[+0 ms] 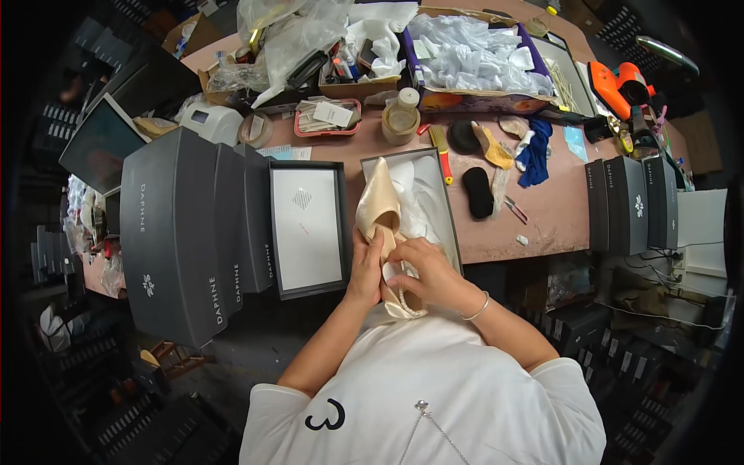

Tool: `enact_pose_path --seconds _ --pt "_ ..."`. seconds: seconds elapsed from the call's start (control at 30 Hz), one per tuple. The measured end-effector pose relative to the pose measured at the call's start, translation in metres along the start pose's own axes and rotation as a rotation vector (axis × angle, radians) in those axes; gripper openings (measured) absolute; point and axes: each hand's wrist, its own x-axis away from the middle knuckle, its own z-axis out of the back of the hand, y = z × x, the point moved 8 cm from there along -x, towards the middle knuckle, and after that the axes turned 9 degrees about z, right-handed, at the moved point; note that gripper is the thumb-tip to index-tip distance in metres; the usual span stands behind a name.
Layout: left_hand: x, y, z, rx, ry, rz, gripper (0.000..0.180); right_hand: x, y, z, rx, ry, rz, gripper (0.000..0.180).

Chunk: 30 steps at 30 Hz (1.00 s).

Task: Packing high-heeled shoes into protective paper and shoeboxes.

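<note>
A cream satin pointed-toe shoe (377, 192) is held in front of my chest, its toe pointing away from me. My left hand (366, 267) is wrapped round the left side of the shoe. Bent over the heel end, my right hand (434, 271) has its fingers and thumb closed at the opening, by a beaded strap. A small white piece shows inside the shoe beside these fingertips; what it is I cannot tell. Beyond my hands, a grey open shoebox (448, 203) holds white tissue paper (415, 194).
Left of my hands lies a dark box with a white panel (308, 232), beside several standing dark shoeboxes (167, 232). On the pink table are a brush (442, 155), black pads (477, 192), blue cloth (535, 151), scissors (514, 209) and a jar (401, 120). More shoeboxes (629, 205) stand right.
</note>
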Motion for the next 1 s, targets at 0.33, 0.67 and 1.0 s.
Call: enact_pose_path --seconds 0.33,0.67,1.0 --pt "0.000 -0.030 0.016 0.121 0.010 0.094 0.064 -0.010 0.035 0.034 0.151 0.241 -0.140 0.014" --pt "0.003 -0.028 0.027 0.226 0.010 0.146 0.042 0.010 0.018 -0.011 0.132 -0.122 0.127 0.035" --pt "0.011 -0.033 0.006 0.387 -0.072 0.308 0.058 0.005 0.027 -0.024 0.272 -0.164 0.288 0.024"
